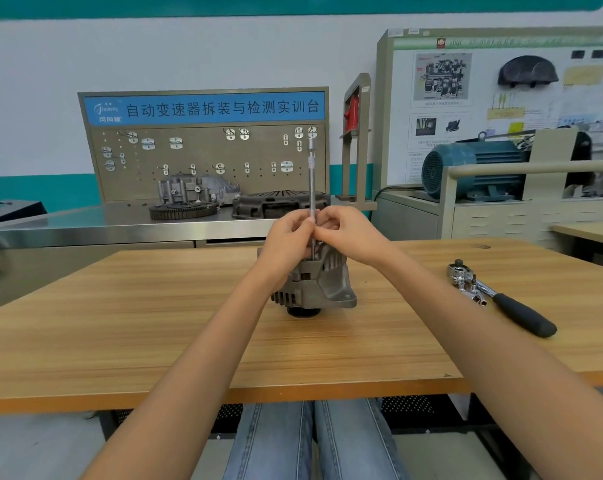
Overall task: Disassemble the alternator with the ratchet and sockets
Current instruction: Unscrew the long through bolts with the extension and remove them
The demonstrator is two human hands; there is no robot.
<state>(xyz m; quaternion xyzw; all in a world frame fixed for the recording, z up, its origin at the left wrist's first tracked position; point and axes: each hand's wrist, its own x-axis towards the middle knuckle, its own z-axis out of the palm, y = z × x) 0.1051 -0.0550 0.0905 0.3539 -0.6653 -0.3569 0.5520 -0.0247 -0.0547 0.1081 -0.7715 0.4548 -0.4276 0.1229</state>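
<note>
Grey cast alternator (319,285): mid-table (120,323), pulley down, shaft axis vertical. Extension bar (312,181): upright, lower end on a top fastener. Left hand (288,237), right hand (348,233): both pinching the bar low. Ratchet (501,297): right, unattached. Risk: bar tilting, socket slipping off, housing toppling unbraced.

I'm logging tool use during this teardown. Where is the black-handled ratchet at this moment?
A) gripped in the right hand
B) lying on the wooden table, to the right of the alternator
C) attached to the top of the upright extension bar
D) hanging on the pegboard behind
B: the ratchet lies untouched on the wooden table, off to the right of the alternator, while both hands pinch the upright extension bar.
</note>
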